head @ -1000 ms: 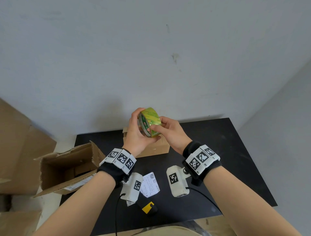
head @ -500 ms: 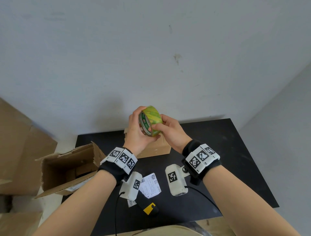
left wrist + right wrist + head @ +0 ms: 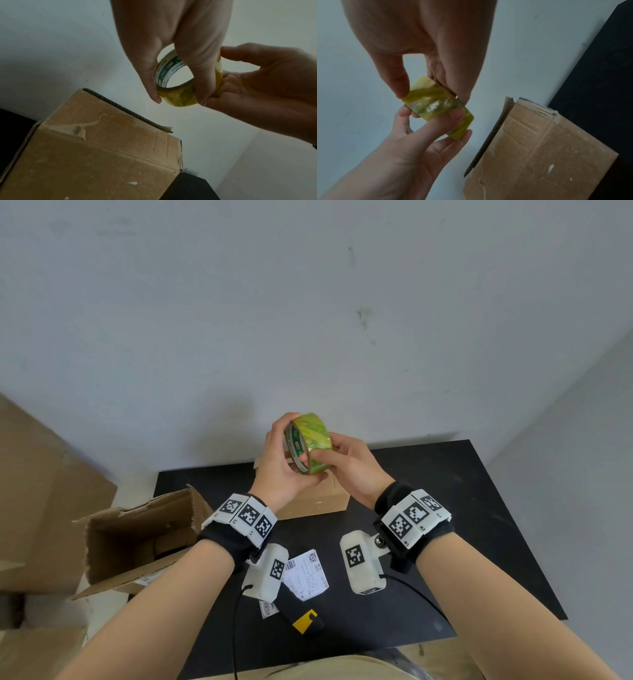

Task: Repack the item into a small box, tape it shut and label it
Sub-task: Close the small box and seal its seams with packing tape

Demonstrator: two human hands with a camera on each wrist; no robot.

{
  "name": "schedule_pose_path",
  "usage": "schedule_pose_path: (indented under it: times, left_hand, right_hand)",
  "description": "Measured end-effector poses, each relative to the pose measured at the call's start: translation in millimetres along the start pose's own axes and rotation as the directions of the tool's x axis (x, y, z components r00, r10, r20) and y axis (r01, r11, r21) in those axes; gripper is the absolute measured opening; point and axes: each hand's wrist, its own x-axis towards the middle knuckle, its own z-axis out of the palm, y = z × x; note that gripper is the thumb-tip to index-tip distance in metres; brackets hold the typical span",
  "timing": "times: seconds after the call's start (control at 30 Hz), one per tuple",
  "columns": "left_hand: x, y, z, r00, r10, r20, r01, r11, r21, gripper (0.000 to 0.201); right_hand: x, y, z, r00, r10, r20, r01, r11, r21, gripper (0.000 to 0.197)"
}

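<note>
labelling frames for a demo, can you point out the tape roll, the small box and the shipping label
tape roll point(image 3: 313, 429): head view, on its yellow-green outer band
small box point(image 3: 96, 155): left wrist view, on its side panel
shipping label point(image 3: 306, 577): head view, on its printed face

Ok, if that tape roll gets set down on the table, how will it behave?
The tape roll is a hollow ring, so it probably weighs little; fingers of the left hand reach through its core while the right hand steadies it. Stood on its edge on the black table, it would likely roll; laid flat, it should stay. Its glossy surface looks somewhat slippery.
</note>
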Motion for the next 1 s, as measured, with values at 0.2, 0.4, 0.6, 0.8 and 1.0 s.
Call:
schedule_pose_path:
  times: [0.2,0.4,0.6,0.8,1.0]
  left_hand:
    - [-1.4,0.3,-1.9,1.000,-0.016,-0.011,0.016,1.000,-0.008,0.098]
    - [-2.6,-1.2,-2.8,1.000,-0.022,0.001,0.022,1.000,0.022,0.099]
    - [-0.7,0.2,-10.4,0.993,-0.056,0.104,0.049,0.997,0.066,0.104]
    - [0.3,1.2,-23.1,0.967,-0.236,0.095,0.242,0.969,-0.058,0.111]
    - [4.9,0.2,-25.1,0.902,-0.430,0.046,0.427,0.867,-0.256,0.113]
  right_hand:
    - [0.9,2.4,1.8,0.999,-0.011,-0.029,0.010,0.998,-0.063,0.026]
    - [2.0,2.9,2.2,0.999,0.010,-0.040,-0.014,0.996,-0.086,0.022]
    - [2.8,5.2,2.4,0.995,0.057,-0.078,-0.059,0.998,-0.021,0.033]
    - [5.2,-6.8,-4.6,0.998,0.065,-0.021,-0.064,0.997,0.049,0.046]
    - [11.9,-6.2,-11.5,0.994,0.108,-0.021,-0.108,0.994,-0.001,0.022]
